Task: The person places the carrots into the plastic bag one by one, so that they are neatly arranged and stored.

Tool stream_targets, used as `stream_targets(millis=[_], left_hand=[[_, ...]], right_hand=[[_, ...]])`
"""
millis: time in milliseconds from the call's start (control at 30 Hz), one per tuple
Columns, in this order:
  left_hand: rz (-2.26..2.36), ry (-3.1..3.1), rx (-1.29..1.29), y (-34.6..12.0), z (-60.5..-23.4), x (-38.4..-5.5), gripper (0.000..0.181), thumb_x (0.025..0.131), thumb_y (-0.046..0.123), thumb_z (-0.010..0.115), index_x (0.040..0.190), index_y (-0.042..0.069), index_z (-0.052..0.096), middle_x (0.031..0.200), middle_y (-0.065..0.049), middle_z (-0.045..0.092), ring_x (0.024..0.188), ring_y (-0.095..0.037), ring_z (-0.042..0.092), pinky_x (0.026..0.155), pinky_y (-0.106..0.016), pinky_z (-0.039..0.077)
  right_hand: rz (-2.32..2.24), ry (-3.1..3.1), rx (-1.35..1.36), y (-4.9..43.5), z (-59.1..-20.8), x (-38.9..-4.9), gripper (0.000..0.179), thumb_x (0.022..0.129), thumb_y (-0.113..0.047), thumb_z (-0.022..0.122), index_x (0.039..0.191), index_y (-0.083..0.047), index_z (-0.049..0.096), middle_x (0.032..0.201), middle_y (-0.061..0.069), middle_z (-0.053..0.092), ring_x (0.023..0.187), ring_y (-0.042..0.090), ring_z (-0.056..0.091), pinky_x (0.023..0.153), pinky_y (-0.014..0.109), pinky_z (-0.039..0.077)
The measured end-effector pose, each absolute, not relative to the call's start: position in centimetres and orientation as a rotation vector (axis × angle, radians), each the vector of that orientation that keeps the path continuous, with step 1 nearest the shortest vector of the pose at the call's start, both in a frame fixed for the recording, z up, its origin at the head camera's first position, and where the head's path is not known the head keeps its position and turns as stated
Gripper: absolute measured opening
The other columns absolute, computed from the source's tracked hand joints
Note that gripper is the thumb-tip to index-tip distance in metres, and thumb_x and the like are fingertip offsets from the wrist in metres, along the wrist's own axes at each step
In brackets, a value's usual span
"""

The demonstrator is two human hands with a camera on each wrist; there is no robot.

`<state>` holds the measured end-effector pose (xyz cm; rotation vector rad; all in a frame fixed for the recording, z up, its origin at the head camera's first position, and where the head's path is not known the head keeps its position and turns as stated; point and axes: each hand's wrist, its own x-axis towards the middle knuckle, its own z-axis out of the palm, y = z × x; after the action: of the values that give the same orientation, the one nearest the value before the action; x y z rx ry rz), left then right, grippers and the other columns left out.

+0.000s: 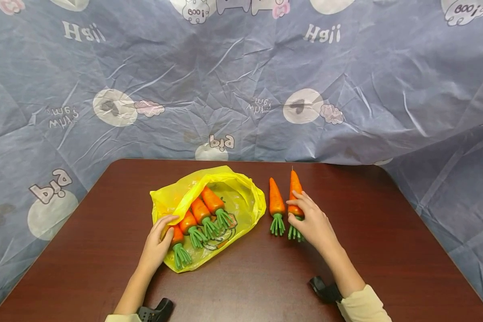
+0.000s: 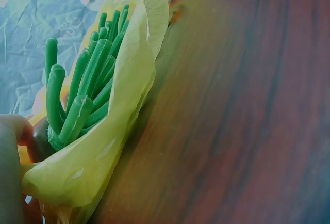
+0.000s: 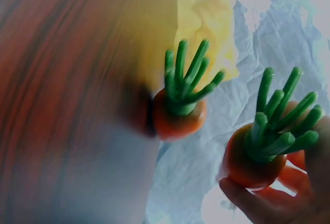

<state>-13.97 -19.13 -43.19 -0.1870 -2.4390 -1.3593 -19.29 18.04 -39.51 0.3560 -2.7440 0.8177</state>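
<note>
A yellow plastic bag (image 1: pixel 241 197) lies on its side with its mouth open. Several orange carrots (image 1: pixel 212 200) with stubby green tops lie in a slanted row inside it. At the bag's left edge, my left hand (image 1: pixel 158 243) grips the plastic beside the lowest carrot; the left wrist view shows green tops (image 2: pixel 85 90) behind the bag's rim (image 2: pixel 136 64). To the right of the bag lie two more carrots. My right hand (image 1: pixel 314 223) grips the right one (image 1: pixel 295 182) near its top, thumb and fingers on opposite sides. The other loose carrot (image 1: pixel 276 197) lies close beside it, untouched.
Everything rests on a dark brown wooden table (image 1: pixel 241 295). A grey-blue printed cloth (image 1: pixel 209 80) hangs behind the table and along its sides. Each wrist wears a black band with a camera (image 1: pixel 324 290).
</note>
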Motion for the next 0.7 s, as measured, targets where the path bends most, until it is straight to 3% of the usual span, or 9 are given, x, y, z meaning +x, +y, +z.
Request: stream_targets(millis=[233,500,600,700], left_hand=[[-1.355,-2.427,-0.201,-19.1,-43.2,-13.9,0.027,0.09,-0.002,0.047,0.116,-0.001,0.056,0.121,-0.019,0.053,0.12,-0.029,0.041,0.096,-0.018,0.027],[-1.378,-2.434,-0.201,-19.6,-44.2,-14.5,0.028,0.092,0.002,0.046,0.118,0.003,0.056,0.125,-0.018,0.05,0.123,-0.03,0.04,0.099,-0.045,0.029],[-1.39,-2.43,-0.2,-20.1,-45.4,-15.1,0.028,0.093,0.006,0.047,0.118,0.009,0.057,0.126,-0.013,0.05,0.123,-0.027,0.039,0.1,-0.049,0.029],[-1.399,-2.426,-0.198,-20.1,-45.3,-15.1,0.028,0.092,0.004,0.047,0.118,0.007,0.056,0.125,-0.014,0.05,0.123,-0.027,0.039,0.1,-0.05,0.029]], right_hand=[[0.802,-2.591,0.53,16.2,-38.7,-17.9,0.027,0.078,-0.016,0.063,0.105,-0.013,0.065,0.133,0.004,0.051,0.131,0.026,0.037,0.092,0.051,0.043],[0.735,-2.51,0.734,14.0,-38.9,-16.5,0.027,0.076,-0.016,0.065,0.103,-0.018,0.067,0.131,-0.004,0.053,0.127,0.02,0.043,0.085,0.044,0.05],[0.717,-2.508,0.802,13.5,-39.2,-16.1,0.026,0.076,-0.017,0.066,0.103,-0.018,0.067,0.131,-0.005,0.053,0.127,0.019,0.043,0.085,0.042,0.05],[0.705,-2.516,0.872,12.9,-39.4,-15.8,0.026,0.077,-0.017,0.067,0.102,-0.018,0.067,0.131,-0.006,0.053,0.128,0.017,0.043,0.083,0.039,0.051]])
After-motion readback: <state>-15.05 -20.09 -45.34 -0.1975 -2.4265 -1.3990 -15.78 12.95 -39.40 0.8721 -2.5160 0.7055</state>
